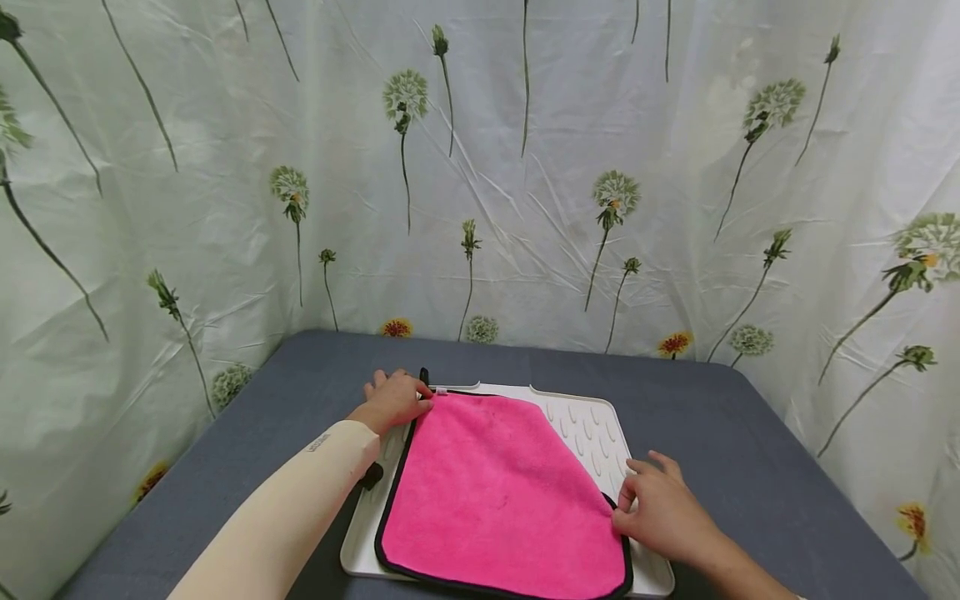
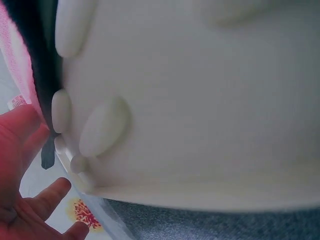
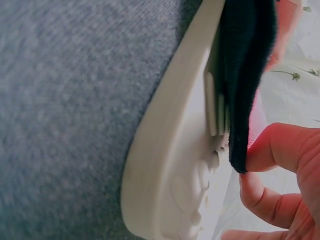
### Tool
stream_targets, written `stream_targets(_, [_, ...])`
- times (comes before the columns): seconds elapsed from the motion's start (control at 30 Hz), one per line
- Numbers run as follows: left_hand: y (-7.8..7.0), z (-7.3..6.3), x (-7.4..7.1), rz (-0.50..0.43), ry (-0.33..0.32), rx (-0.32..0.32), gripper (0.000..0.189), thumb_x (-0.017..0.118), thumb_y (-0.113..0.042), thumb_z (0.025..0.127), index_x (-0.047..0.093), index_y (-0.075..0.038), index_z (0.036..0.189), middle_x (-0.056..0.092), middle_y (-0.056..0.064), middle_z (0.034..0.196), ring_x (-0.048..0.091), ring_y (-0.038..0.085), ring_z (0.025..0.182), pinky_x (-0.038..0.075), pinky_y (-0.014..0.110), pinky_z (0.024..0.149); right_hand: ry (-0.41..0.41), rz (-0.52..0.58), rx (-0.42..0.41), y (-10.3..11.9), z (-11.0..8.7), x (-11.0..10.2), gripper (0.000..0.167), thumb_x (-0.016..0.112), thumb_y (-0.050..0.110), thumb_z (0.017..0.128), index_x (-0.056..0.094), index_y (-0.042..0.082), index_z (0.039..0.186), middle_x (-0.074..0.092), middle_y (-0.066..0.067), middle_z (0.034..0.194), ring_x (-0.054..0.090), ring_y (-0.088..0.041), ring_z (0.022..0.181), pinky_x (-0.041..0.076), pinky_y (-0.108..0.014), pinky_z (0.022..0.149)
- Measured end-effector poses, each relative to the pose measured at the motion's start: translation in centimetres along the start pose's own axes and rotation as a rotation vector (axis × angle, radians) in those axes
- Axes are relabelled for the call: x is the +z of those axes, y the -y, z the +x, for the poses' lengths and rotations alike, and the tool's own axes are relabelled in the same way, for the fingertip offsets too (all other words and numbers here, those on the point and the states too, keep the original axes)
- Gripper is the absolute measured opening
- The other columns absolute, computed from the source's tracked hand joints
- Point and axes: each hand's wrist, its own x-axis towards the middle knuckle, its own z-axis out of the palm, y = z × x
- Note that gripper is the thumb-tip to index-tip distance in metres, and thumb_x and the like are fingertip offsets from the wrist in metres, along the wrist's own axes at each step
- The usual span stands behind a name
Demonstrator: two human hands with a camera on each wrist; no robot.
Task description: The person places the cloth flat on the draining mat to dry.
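Note:
A pink cloth (image 1: 502, 500) with a black edge is spread over a white tray (image 1: 600, 433) that has raised oval bumps. At the cloth's far left corner, by a small white tag, my left hand (image 1: 393, 400) pinches the edge between thumb and finger, its other fingers spread. On the near right side my right hand (image 1: 663, 504) pinches the black edging, thumb against fingertip. The cloth's far right part slants inward, leaving the tray's bumps bare there. In the right wrist view the dark edging (image 3: 245, 95) stands raised above the tray rim (image 3: 150, 185).
Under the tray lies a grey-blue cloth-covered table (image 1: 750, 467). A small black object (image 1: 371, 476) sits at the tray's left edge, partly behind my forearm. A white curtain (image 1: 495, 167) printed with dandelions hangs behind and at both sides.

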Motion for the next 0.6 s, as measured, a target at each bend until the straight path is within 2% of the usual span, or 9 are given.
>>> stream_targets(0.13, [0.1, 0.2, 0.1, -0.004, 0.003, -0.005, 0.03, 0.067, -0.039, 0.098, 0.075, -0.025, 0.123, 0.048, 0.02, 0.149, 0.03, 0.048, 0.138, 0.028, 0.067, 0.108, -0.033, -0.016, -0.001, -0.1, -0.4, -0.3, 0.029, 0.077, 0.014, 0.067, 0.052, 0.024, 0.056, 0.072, -0.006, 0.088, 0.064, -0.04, 0.123, 0.026, -0.061, 0.115])
stream_targets(0.33, [0.3, 0.3, 0.3, 0.013, -0.003, 0.001, 0.032, 0.065, -0.04, 0.099, 0.074, -0.025, 0.125, 0.048, 0.019, 0.15, 0.03, 0.047, 0.139, 0.028, 0.067, 0.109, -0.098, -0.038, -0.005, -0.3, -1.1, 0.1, 0.029, 0.076, 0.013, 0.065, 0.051, 0.023, 0.056, 0.063, 0.004, 0.074, 0.068, -0.035, 0.118, 0.031, -0.056, 0.114])
stream_targets(0.5, [0.2, 0.1, 0.5, 0.084, -0.034, 0.057, 0.029, 0.063, -0.037, 0.101, 0.074, -0.025, 0.125, 0.049, 0.018, 0.149, 0.032, 0.048, 0.139, 0.03, 0.068, 0.108, -0.06, -0.018, -0.022, -0.5, -1.0, -0.1, 0.027, 0.076, 0.012, 0.068, 0.054, 0.024, 0.058, 0.065, 0.004, 0.077, 0.068, -0.036, 0.118, 0.032, -0.059, 0.112])
stream_targets(0.6, [-0.6, -0.2, 0.6, 0.126, -0.063, 0.106, 0.027, 0.062, -0.033, 0.101, 0.073, -0.024, 0.123, 0.05, 0.015, 0.15, 0.032, 0.048, 0.14, 0.03, 0.068, 0.109, -0.027, 0.001, -0.016, -0.9, -0.2, -0.8, 0.023, 0.076, 0.012, 0.072, 0.058, 0.023, 0.064, 0.068, 0.0, 0.085, 0.066, -0.039, 0.12, 0.03, -0.063, 0.111])
